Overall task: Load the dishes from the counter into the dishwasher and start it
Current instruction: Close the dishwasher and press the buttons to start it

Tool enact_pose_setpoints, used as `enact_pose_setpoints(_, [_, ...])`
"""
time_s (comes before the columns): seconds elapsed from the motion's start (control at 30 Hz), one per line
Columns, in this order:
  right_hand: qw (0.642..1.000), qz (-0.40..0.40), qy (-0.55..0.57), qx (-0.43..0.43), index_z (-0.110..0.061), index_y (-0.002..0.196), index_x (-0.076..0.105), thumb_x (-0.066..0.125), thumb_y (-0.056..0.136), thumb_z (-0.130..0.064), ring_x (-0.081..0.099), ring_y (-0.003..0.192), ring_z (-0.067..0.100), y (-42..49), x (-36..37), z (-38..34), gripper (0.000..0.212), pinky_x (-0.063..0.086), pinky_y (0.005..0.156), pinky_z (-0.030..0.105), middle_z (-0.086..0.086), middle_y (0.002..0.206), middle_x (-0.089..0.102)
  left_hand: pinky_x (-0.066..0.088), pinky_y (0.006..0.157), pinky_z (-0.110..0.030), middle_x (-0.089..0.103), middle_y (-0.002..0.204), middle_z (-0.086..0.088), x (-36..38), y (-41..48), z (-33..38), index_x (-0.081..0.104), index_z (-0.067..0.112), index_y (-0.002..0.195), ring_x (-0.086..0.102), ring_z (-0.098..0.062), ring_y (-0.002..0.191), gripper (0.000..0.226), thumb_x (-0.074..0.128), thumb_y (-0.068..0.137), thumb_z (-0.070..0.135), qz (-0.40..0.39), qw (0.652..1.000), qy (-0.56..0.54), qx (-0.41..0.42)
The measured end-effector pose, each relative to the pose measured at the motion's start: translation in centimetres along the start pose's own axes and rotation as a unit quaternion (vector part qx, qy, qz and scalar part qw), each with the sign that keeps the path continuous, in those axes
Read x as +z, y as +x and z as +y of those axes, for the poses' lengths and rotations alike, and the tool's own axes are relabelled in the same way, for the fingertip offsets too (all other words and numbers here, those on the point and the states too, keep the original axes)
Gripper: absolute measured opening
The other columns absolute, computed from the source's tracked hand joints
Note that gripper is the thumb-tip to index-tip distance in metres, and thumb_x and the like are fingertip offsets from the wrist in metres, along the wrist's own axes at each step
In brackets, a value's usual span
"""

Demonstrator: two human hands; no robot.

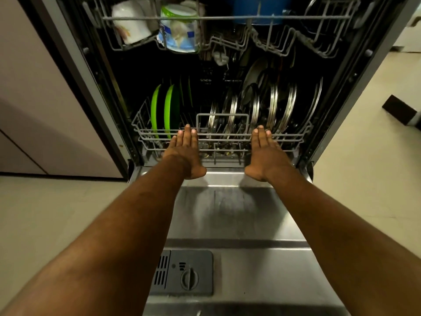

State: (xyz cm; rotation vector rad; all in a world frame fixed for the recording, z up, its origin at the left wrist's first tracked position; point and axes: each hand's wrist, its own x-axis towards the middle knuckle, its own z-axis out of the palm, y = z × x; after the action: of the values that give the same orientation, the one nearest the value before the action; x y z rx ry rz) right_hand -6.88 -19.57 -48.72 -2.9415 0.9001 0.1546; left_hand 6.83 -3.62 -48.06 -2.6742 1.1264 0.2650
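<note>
Pushing lower rack [219, 133] in — left hand [185, 153] and right hand [265, 153] flat, fingers straight against its front rail — likely seating it so door [239, 213] shuts.

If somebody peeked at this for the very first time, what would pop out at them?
Two bare arms stretch over the open dishwasher door, with the left hand and right hand flat, fingers straight, against the front of the lower rack. Next come the bright green plates standing on the rack's left side, and the shiny steel plates lined up on its right.
</note>
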Motion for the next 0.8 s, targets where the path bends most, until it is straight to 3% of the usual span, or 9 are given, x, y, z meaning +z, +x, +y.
enact_pose_setpoints(0.23, [1.0,-0.013,-0.019,0.0,-0.009,0.152,-0.02,0.061,0.085,-0.036,-0.016,0.148,0.027,0.4,0.1,0.1,0.109,0.001,0.122,0.041,0.01,0.159,-0.025,-0.004,0.123,-0.042,-0.029,0.158,-0.021,0.1,0.0,-0.3,-0.024,0.002,0.151,-0.019,-0.035,0.149,0.107,0.049,0.093,0.054,0.007,1.0,-0.006,-0.002])
enact_pose_setpoints(0.4, [0.996,-0.075,-0.054,0.017,-0.014,0.154,-0.013,0.056,0.09,-0.043,-0.012,0.149,0.03,-1.2,-3.3,-0.3,0.099,0.0,0.122,0.046,0.007,0.162,-0.018,-0.001,0.123,-0.048,-0.015,0.163,-0.017,-2.6,-3.0,0.2,-0.008,0.009,0.157,-0.004,-0.037,0.151,0.089,0.043,0.097,0.049,-0.011,1.0,0.005,0.001])
enact_pose_setpoints(0.53, [0.998,0.008,-0.045,-0.04,-0.011,0.155,0.008,0.06,0.089,-0.032,0.002,0.149,0.034,-6.5,-2.2,-2.1,0.087,0.006,0.121,0.048,0.014,0.163,0.002,0.001,0.123,-0.051,-0.011,0.165,-0.012,0.2,-10.0,1.5,0.008,0.016,0.158,-0.001,-0.036,0.152,0.075,0.047,0.096,0.031,0.002,0.999,-0.015,0.045])
enact_pose_setpoints(0.6, [0.998,0.012,-0.031,-0.06,-0.009,0.155,0.01,0.057,0.092,-0.031,0.003,0.149,0.034,-10.2,-0.8,-2.7,0.082,0.007,0.121,0.046,0.016,0.162,0.003,-0.002,0.122,-0.05,-0.016,0.164,-0.011,1.7,-13.6,1.9,0.002,0.018,0.159,-0.007,-0.034,0.152,0.075,0.044,0.098,0.032,-0.021,0.998,-0.014,0.058])
enact_pose_setpoints(0.8, [0.995,-0.087,0.013,-0.044,-0.011,0.155,-0.002,0.051,0.096,-0.041,-0.004,0.15,0.029,-19.2,1.6,-2.8,0.085,0.004,0.122,0.044,0.011,0.163,-0.005,-0.01,0.122,-0.05,-0.028,0.16,-0.009,3.1,-21.2,3.8,-0.016,0.018,0.156,-0.022,-0.03,0.149,0.073,0.031,0.104,0.036,-0.122,0.99,-0.038,0.059])
